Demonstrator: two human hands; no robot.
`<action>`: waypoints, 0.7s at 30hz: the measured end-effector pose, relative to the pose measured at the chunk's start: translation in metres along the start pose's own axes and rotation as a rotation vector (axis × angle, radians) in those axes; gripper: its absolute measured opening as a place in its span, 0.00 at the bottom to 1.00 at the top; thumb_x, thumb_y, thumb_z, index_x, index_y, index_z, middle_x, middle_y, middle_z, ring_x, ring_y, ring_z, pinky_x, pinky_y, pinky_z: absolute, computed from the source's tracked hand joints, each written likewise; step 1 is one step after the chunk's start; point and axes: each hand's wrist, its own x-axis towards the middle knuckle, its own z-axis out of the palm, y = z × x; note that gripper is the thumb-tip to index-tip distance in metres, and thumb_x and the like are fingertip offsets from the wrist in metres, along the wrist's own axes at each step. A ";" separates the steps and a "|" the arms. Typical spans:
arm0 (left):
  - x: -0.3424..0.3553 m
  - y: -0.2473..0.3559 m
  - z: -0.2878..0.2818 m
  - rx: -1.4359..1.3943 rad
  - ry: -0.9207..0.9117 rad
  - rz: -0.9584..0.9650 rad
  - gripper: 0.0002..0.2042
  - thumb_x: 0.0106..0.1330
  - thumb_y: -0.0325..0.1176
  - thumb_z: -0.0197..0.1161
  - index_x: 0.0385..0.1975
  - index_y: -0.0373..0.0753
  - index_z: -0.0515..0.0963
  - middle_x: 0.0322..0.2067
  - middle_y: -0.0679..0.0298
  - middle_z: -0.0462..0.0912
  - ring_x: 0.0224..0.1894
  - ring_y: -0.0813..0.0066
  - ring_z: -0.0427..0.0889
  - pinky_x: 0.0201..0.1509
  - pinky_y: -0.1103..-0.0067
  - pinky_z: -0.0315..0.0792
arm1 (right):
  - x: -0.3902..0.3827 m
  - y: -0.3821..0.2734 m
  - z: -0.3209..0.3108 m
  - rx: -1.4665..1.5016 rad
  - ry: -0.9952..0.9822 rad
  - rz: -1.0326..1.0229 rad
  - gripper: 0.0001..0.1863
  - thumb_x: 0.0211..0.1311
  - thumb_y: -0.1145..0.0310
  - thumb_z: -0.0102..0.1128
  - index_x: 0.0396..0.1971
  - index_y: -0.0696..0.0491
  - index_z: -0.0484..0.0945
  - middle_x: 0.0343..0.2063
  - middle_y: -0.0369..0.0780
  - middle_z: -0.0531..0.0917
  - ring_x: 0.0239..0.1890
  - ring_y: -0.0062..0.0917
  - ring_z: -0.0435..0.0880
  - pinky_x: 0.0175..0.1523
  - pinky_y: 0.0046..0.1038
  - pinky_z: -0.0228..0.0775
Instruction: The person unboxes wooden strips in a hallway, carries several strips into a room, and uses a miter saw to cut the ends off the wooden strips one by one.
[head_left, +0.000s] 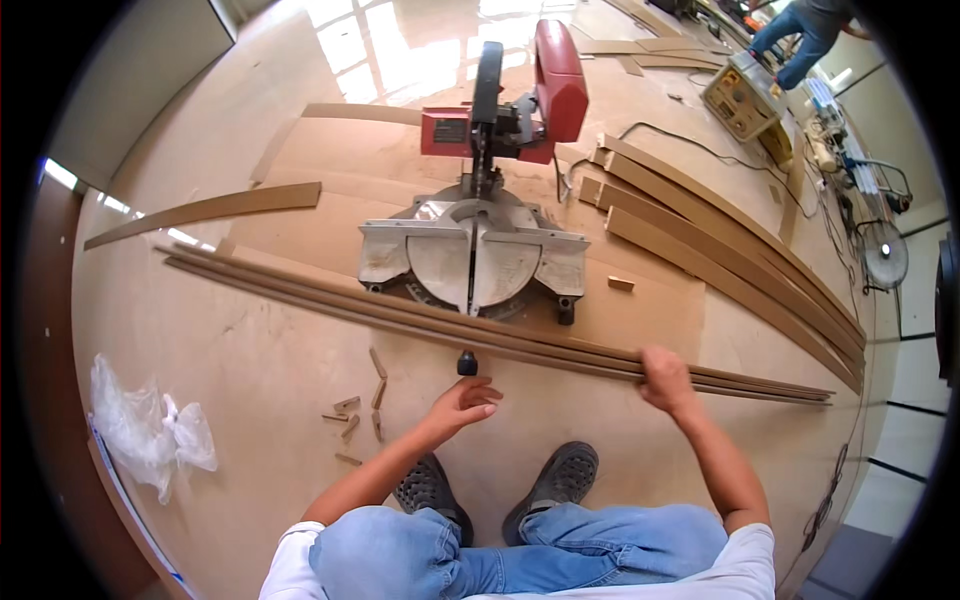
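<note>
Hands: our right hand (665, 378) grips the long trim strips (420, 318) (before the miter saw (478, 240)); left hand (465, 400) open, empty; next, lifting 1 needs both.

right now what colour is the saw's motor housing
Red, on the miter saw; the motor housing shows in the head view.

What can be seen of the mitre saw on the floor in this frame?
The mitre saw stands upright on the brown sheet-covered floor, in front of the seated person. It has a red motor housing, a dark blade guard raised above a grey metal turntable, and fence wings on either side. A black knob sticks out at the front, near the long wooden strips lying across its base. Neither hand touches it.
</note>
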 end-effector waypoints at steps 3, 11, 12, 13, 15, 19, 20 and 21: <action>-0.019 -0.005 -0.010 0.377 0.044 0.050 0.24 0.69 0.39 0.67 0.60 0.35 0.71 0.52 0.55 0.83 0.55 0.63 0.81 0.59 0.70 0.75 | -0.032 0.076 0.006 -0.137 0.000 0.161 0.16 0.39 0.80 0.60 0.32 0.54 0.71 0.29 0.48 0.76 0.38 0.49 0.77 0.42 0.48 0.69; 0.001 0.022 0.009 1.351 0.126 0.547 0.15 0.62 0.39 0.69 0.43 0.39 0.77 0.37 0.55 0.82 0.41 0.52 0.82 0.44 0.62 0.77 | -0.070 0.175 0.011 -0.246 0.083 0.459 0.16 0.45 0.86 0.56 0.35 0.54 0.71 0.36 0.48 0.79 0.45 0.49 0.77 0.49 0.46 0.69; 0.007 0.023 0.011 1.352 0.117 0.551 0.15 0.62 0.39 0.69 0.43 0.39 0.77 0.37 0.55 0.82 0.41 0.52 0.82 0.44 0.62 0.77 | -0.073 0.183 0.012 -0.247 0.084 0.468 0.16 0.45 0.86 0.56 0.35 0.54 0.71 0.36 0.48 0.79 0.45 0.49 0.77 0.49 0.46 0.69; 0.014 0.022 0.010 1.365 0.279 0.457 0.15 0.62 0.40 0.69 0.41 0.38 0.76 0.34 0.55 0.82 0.38 0.53 0.82 0.40 0.63 0.76 | -0.076 0.190 0.012 -0.266 0.101 0.477 0.16 0.45 0.85 0.56 0.35 0.54 0.70 0.36 0.48 0.79 0.45 0.49 0.77 0.49 0.46 0.69; 0.025 0.020 0.009 1.470 0.532 0.244 0.19 0.61 0.46 0.70 0.39 0.37 0.75 0.27 0.55 0.82 0.30 0.54 0.84 0.34 0.64 0.76 | -0.082 0.204 0.015 -0.288 0.121 0.504 0.16 0.45 0.85 0.56 0.35 0.54 0.70 0.37 0.48 0.79 0.46 0.48 0.77 0.49 0.46 0.69; 0.028 0.007 0.007 1.339 0.590 -0.103 0.24 0.64 0.53 0.68 0.39 0.35 0.72 0.32 0.47 0.84 0.35 0.52 0.85 0.37 0.66 0.77 | -0.079 0.227 0.012 -0.304 0.088 0.530 0.14 0.45 0.83 0.59 0.34 0.54 0.70 0.36 0.47 0.79 0.45 0.48 0.77 0.51 0.46 0.69; 0.033 0.003 0.008 1.344 0.581 -0.099 0.24 0.64 0.53 0.68 0.39 0.35 0.72 0.32 0.47 0.84 0.35 0.52 0.85 0.37 0.66 0.77 | -0.077 0.229 0.010 -0.321 0.060 0.518 0.14 0.45 0.82 0.59 0.34 0.54 0.71 0.36 0.47 0.79 0.45 0.47 0.77 0.52 0.47 0.69; 0.041 -0.005 0.007 1.176 0.584 -0.123 0.25 0.65 0.53 0.66 0.38 0.34 0.72 0.31 0.45 0.84 0.34 0.50 0.85 0.36 0.66 0.78 | -0.078 0.229 0.008 -0.326 0.037 0.494 0.15 0.46 0.79 0.64 0.35 0.55 0.72 0.35 0.47 0.79 0.44 0.47 0.77 0.51 0.46 0.69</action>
